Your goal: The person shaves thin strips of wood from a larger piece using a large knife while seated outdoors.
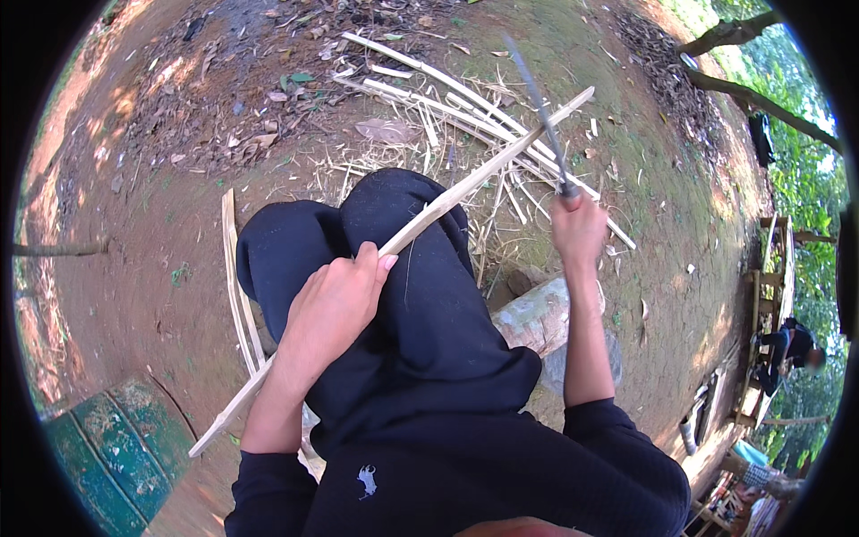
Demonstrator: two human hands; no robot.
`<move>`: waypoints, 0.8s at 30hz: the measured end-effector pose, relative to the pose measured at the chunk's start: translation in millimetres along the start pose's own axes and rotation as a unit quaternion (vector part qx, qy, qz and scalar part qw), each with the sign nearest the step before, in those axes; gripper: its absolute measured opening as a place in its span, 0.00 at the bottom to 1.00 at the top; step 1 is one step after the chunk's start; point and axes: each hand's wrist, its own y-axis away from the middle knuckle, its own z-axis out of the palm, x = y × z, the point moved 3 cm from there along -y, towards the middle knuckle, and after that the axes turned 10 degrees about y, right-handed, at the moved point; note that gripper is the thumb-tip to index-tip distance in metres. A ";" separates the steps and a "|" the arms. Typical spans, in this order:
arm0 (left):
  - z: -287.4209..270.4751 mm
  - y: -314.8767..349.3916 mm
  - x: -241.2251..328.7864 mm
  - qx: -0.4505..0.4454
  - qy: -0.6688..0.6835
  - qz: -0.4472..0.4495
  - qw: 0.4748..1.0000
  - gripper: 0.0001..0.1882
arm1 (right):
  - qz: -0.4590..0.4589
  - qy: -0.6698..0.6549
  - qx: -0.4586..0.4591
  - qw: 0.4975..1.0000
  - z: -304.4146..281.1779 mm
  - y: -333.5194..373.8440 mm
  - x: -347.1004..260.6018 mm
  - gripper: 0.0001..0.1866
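Left hand (335,300) grips 1 wooden strip (438,210), right hand (579,231) a long-bladed knife (539,106); pale strips (407,60) upper centre look finished, this 1 seemingly not.

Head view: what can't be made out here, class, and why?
In the head view:
Long pale wooden strip: one stretch covered by the bare left hand and forearm.
Thin grey metal blade: tip blurred.
The blade's handle: mostly hidden in the bare right hand.
Green ridged panel: cut off by the round picture edge.

1 head-worn fisheye view, steeply downward, near the hands (335,299), rim perhaps unclear.
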 end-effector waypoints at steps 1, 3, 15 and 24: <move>0.1 0.4 -0.5 0.004 0.011 0.006 1.000 0.19 | -0.025 -0.057 -0.004 0.998 -0.4 10.6 -13.5 0.09; 3.2 0.2 -0.5 0.005 0.026 0.016 1.000 0.19 | -0.161 -0.054 0.009 0.985 0.1 33.6 -33.2 0.07; -0.4 -2.7 -2.5 0.011 -0.012 0.031 0.999 0.19 | 0.024 0.110 0.091 0.989 -4.5 -61.1 56.0 0.10; -3.1 4.1 -7.8 -0.001 0.012 0.010 1.000 0.19 | -0.102 0.055 0.098 0.988 25.7 -44.4 55.2 0.11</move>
